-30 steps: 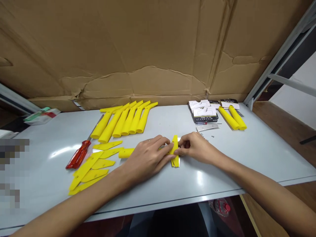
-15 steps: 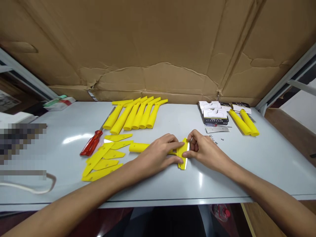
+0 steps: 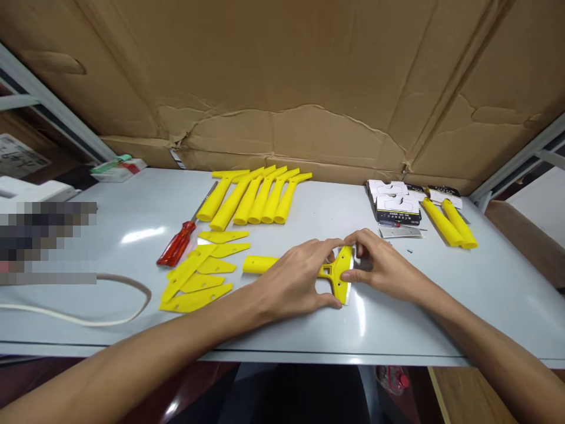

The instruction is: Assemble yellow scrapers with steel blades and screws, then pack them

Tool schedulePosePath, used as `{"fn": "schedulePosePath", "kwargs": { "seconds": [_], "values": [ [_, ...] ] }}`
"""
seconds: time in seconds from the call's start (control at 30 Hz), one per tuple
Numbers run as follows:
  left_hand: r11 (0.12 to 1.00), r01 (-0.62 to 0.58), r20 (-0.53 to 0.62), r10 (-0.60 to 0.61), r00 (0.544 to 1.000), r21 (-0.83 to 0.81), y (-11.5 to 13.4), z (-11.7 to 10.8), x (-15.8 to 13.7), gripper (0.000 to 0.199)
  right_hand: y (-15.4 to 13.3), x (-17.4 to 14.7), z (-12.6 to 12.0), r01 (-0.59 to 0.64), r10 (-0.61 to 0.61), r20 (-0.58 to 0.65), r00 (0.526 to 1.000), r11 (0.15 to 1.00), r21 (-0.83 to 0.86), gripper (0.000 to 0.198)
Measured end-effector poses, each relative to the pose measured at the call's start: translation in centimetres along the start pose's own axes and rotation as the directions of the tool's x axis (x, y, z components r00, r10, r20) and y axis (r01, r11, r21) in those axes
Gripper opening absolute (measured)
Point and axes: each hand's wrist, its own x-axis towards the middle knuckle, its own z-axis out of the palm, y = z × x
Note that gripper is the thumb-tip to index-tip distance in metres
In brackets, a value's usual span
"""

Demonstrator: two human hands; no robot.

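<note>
A yellow scraper with a round handle lies nearly flat over the table, its head to the right and a thin metal blade along the head's outer edge. My left hand grips it from the handle side, thumb and fingers at the two ends of the head. At the blade side, my right hand pinches the head, its thumb on the yellow face and its fingers at the upper corner. Two small holes show in the head. Left of the handle lie several flat yellow plates.
Several yellow scraper handles stand in a row at the back. A red-handled screwdriver lies left of them. Back right are printed cards, spare blades, a small screw and two yellow scrapers. A white cable curves at left.
The scraper's head now shows its face with holes and a square opening. My left fingers have spread to the head's ends, and my right thumb presses its face. The view has shifted slightly.
</note>
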Motion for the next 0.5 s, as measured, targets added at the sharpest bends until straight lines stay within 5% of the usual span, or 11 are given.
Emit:
{"fn": "schedulePosePath", "kwargs": {
  "seconds": [0.13, 0.2, 0.37, 0.5],
  "values": [
    [0.927, -0.235, -0.088, 0.271, 0.959, 0.292, 1.0, 0.0, 0.0, 0.061, 0.1, 0.3, -0.7, -0.072, 0.016, 0.139, 0.99, 0.909, 0.411, 0.058],
    [0.877, -0.278, -0.11, 0.345, 0.932, 0.391, 1.1, -0.2, 0.1, 0.048, -0.2, 0.2, -0.8, -0.076, 0.035, 0.092, 0.995, 0.865, 0.496, 0.065],
    [0.943, -0.16, -0.178, 0.218, 0.96, 0.292, 0.6, -0.3, 0.3, 0.056, -1.0, -0.1, -0.1, 0.066, 0.019, -0.139, 0.99, 0.809, 0.584, 0.067],
    [0.994, -0.042, -0.253, 0.067, 0.965, 0.101, 0.1, 0.0, 0.4, 0.04, -1.4, -0.2, 0.3, 0.143, -0.037, -0.194, 0.98, 0.813, 0.565, 0.061]
  ]
}}
